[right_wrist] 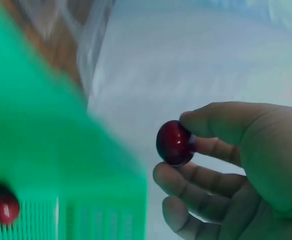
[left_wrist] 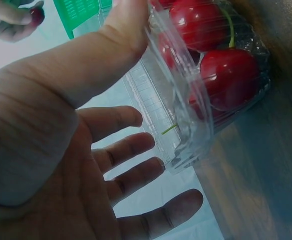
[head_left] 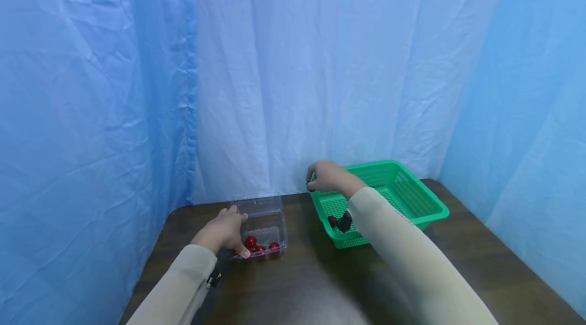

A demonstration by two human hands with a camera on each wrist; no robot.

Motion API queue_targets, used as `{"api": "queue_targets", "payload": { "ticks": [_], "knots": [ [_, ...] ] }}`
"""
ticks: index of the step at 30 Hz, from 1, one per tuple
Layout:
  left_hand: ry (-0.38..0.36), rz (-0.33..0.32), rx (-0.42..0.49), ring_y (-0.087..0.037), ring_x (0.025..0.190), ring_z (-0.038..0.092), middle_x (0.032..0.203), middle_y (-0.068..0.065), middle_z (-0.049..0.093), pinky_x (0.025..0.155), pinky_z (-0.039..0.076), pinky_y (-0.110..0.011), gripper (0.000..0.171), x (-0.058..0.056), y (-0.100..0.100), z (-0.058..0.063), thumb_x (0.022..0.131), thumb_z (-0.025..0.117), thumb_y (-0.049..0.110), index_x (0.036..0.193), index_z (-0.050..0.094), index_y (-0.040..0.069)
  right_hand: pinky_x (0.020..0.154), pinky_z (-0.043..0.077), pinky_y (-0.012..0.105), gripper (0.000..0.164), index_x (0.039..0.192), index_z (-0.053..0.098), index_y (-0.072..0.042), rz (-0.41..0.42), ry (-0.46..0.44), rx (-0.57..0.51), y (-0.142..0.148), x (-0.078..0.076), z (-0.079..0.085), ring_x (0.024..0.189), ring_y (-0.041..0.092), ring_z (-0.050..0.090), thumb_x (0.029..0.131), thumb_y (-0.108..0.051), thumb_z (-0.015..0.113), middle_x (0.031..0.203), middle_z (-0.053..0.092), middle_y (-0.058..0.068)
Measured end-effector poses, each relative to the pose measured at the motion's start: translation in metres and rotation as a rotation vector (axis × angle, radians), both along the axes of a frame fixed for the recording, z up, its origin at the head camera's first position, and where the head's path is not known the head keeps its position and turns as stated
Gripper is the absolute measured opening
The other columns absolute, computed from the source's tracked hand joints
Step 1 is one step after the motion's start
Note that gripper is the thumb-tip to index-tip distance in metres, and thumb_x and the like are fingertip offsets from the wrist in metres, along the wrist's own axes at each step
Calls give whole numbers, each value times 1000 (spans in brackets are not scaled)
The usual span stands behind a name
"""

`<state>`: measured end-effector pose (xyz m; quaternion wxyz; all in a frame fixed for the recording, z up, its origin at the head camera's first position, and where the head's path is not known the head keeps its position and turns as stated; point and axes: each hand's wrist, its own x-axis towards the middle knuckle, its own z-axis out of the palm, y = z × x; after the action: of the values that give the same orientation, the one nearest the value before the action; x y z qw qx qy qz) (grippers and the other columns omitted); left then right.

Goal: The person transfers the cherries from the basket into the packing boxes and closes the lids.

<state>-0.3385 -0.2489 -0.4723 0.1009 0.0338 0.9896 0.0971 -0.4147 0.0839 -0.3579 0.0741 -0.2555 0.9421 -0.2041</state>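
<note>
Between thumb and fingertips my right hand (head_left: 327, 176) pinches a dark red cherry (right_wrist: 173, 143), held over the left back edge of a green plastic basket (head_left: 397, 165). Inside that basket lies another cherry (right_wrist: 5, 207). My left hand (head_left: 224, 231) is at the left side of a clear plastic box (left_wrist: 185, 90). Its thumb rests at the box's rim, while the other fingers reach out loosely spread beside it. Several red cherries (left_wrist: 230, 80) lie in the box, some with green stems.
Both containers stand on a dark wooden table (head_left: 311, 284), the box on the left and the basket on the right. The box's lid (head_left: 258, 206) is folded back. Pale blue curtains (head_left: 293, 76) hang behind and at both sides.
</note>
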Motion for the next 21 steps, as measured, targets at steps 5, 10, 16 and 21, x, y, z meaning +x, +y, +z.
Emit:
{"api": "queue_targets", "payload": {
  "ticks": [5,10,16,21],
  "knots": [
    [-9,10,22,-54,162,39,178,-28,40,118,52,-76,121,18,9,21,66,111,44,169,56,13,85,67,39,5,106,82,-14,113,29,-23,-42,27,-7,90,16,74,107,-18,80,105,82,3],
    [-2,-11,9,-53,162,39,177,-29,40,121,51,-71,116,31,18,37,69,110,38,167,56,8,81,66,33,5,101,83,-17,198,41,25,-77,49,-27,85,10,73,106,-16,83,99,81,-4],
    [-6,-7,6,-48,157,45,174,-27,45,119,53,-71,113,36,19,44,71,110,39,166,57,8,74,64,26,6,100,83,-21,201,47,72,-110,63,-62,78,5,70,105,-19,84,92,77,-9],
    [-1,-9,15,-47,154,48,171,-26,48,118,55,-71,114,37,19,47,69,111,39,165,59,8,65,60,22,7,97,82,-19,201,84,74,-127,66,-91,69,6,68,104,-18,84,82,73,-8]
  ]
}}
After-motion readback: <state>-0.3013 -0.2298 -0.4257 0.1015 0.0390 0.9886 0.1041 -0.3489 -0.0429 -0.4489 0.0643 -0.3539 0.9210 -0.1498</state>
